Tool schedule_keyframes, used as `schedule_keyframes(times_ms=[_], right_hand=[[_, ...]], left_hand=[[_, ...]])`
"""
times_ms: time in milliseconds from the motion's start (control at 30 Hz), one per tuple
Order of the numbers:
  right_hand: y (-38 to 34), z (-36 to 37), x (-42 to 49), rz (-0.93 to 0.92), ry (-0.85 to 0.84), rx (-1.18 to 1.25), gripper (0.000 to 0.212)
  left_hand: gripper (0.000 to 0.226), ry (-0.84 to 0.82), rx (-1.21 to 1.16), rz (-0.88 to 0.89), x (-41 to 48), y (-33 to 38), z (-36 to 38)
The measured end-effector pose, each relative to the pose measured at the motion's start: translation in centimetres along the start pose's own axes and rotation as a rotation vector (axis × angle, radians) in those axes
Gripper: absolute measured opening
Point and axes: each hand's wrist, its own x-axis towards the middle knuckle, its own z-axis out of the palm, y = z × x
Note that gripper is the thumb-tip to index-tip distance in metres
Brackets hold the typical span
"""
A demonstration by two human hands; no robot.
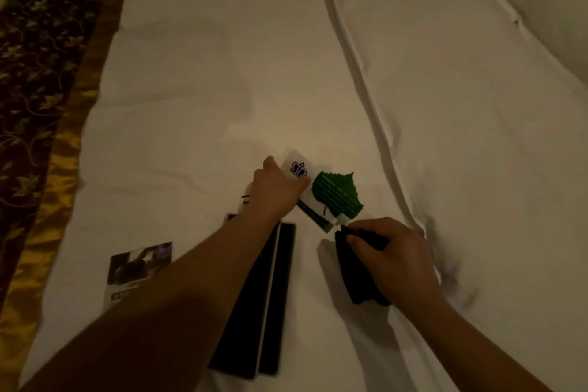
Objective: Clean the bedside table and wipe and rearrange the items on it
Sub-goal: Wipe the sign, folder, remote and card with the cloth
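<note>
Forearm hides pt of black folders (276, 302); leaf card (337, 194) text illegible.

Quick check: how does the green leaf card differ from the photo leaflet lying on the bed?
The green leaf card is leaf-shaped with a jagged edge; the photo leaflet is rectangular.
The leaf card is solid green with faint lines of text; the leaflet shows a dark photo with a pale strip below.
The leaf card lies between both hands, close to the left hand; the leaflet lies apart to the left, untouched.
Both lie flat on the white sheet.
</note>
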Motion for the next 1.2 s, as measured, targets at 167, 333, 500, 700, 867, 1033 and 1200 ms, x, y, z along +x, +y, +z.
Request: schedule_keyframes(times_ms=[167,333,500,700,867,1033,1200], right_hand=[[0.4,-0.1,1.7,-0.033,0.020,0.011,0.017],[1.3,-1.1,2.2,-0.015,0.065,0.085,0.018],[1.4,-2.8,2.6,0.117,0.217,0.247,0.014],[0.2,-2.3,3.2,0.157,0.136,0.252,0.031],[0.5,-1.4,2.2,-0.034,0.118,-0.170,0.035],[-2.0,-0.4,1.9,-0.006,0.100,-0.108,0.033],[-5.2,1.7,0.2,-0.225,0.001,-0.048,0.033]], left_hand=[[0.113,0.016,0.134,-0.062,3.1,-0.1,1.7],[0.062,0.005,0.209,0.046,2.8,0.6,1.3],[0.012,-0.044,-0.517,-0.001,-2.7,-0.1,0.2],[0.014,-0.086,-0.830,-0.086,-8.6,-1.4,0.5],[0.022,-0.003,-0.995,-0.187,-9.4,-0.8,0.4],[0.022,-0.075,-1.078,-0.219,-10.1,-0.8,0.8],[0.034,-0.199,-1.134,-0.200,-11.2,-1.1,0.9]])
